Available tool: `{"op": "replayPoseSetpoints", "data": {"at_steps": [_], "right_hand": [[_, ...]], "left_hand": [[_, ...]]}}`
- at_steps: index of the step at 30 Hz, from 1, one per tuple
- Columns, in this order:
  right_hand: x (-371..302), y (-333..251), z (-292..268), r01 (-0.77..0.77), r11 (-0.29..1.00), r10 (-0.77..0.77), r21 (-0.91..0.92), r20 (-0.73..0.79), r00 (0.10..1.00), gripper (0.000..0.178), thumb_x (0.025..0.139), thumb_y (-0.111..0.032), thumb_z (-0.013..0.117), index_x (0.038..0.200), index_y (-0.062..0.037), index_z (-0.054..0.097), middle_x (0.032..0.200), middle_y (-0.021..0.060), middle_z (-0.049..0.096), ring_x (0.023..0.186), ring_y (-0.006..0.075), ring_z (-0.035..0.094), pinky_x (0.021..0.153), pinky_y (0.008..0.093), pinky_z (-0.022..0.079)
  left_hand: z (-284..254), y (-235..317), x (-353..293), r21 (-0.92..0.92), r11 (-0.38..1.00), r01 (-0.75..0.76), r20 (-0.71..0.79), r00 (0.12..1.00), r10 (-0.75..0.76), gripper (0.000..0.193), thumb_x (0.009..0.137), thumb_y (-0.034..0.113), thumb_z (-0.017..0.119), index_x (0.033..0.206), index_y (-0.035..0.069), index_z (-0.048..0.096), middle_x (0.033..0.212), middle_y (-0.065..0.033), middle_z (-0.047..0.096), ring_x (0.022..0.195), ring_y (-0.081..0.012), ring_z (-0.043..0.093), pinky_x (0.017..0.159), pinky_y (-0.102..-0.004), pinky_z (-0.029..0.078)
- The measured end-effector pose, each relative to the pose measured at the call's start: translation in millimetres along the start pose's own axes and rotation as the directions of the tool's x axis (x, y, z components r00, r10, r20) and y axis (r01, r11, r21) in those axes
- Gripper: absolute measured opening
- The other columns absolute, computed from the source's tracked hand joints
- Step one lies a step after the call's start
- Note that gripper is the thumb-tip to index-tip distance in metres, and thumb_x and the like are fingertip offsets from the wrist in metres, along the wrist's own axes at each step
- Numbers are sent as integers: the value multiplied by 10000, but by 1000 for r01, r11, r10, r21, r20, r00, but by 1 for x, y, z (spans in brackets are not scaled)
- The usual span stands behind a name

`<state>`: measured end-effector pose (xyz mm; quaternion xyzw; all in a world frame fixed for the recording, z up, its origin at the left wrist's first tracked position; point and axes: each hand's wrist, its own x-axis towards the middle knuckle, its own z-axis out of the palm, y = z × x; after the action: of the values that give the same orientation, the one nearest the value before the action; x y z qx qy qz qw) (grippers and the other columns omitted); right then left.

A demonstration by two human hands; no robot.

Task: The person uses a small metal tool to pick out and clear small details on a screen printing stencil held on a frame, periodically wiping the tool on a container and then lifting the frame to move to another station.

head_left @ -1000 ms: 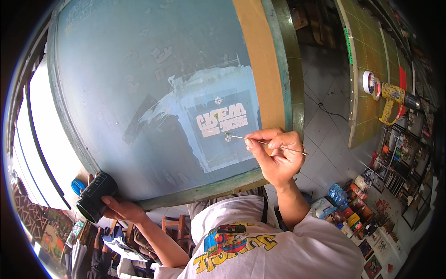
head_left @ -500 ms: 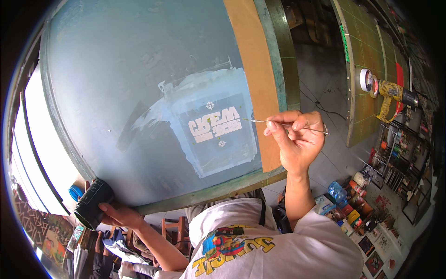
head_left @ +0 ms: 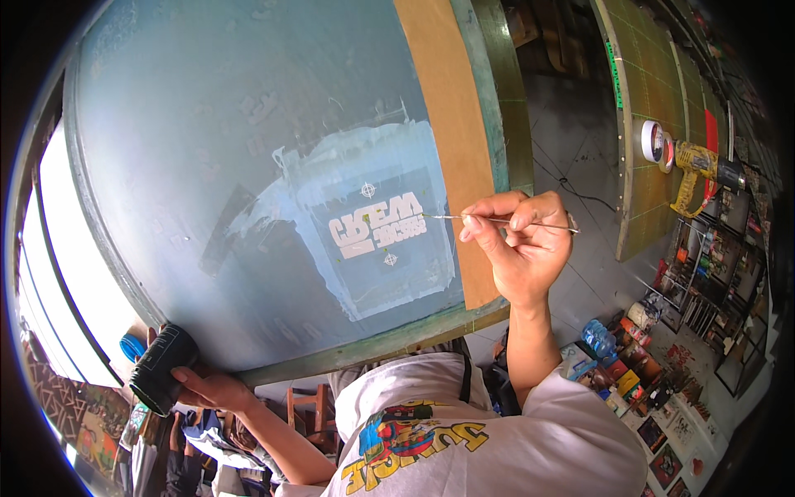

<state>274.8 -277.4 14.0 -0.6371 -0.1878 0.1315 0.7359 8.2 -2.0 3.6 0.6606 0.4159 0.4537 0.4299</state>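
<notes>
My right hand is closed in a pinch on a thin fine-tipped brush. The brush tip is over the right end of the pale lettering on a blue-grey printing screen. Around this lettering lies a lighter coated patch, with round cross marks above and below. At the screen's lower left corner, my left hand is wrapped round a dark cylindrical jar, held tilted. What is inside the jar cannot be seen.
Brown tape runs down the screen's right side, inside its greenish frame. Further right, a yellow heat gun and tape rolls rest on a yellowish board. Bottles and cans crowd the lower right.
My right hand has moved slightly left, bringing the brush tip to the edge of the lettering. The left hand still holds the jar, which has shifted slightly.
</notes>
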Motion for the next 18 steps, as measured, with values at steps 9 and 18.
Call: {"op": "replayPoseSetpoints", "data": {"at_steps": [9,18], "right_hand": [[1,2,-1,31,999,-31,-44,15,999,352,813,167,650,894,-58,391,899,230,654,688,207,678,624,292,578],[0,-1,1,-2,999,1,-36,-7,1000,312,825,165,636,879,-48,415,873,227,669,741,204,678,665,344,594]], "left_hand": [[-2,-1,-1,-22,1000,8,-3,1000,-9,535,999,302,494,1429,27,334,1417,-164,447,1214,-290,522,995,-436,472],[1,0,-1,-45,999,4,2,1000,-4,539,995,302,501,1432,36,331,1420,-162,443,1217,-291,518,1000,-437,469]]}}
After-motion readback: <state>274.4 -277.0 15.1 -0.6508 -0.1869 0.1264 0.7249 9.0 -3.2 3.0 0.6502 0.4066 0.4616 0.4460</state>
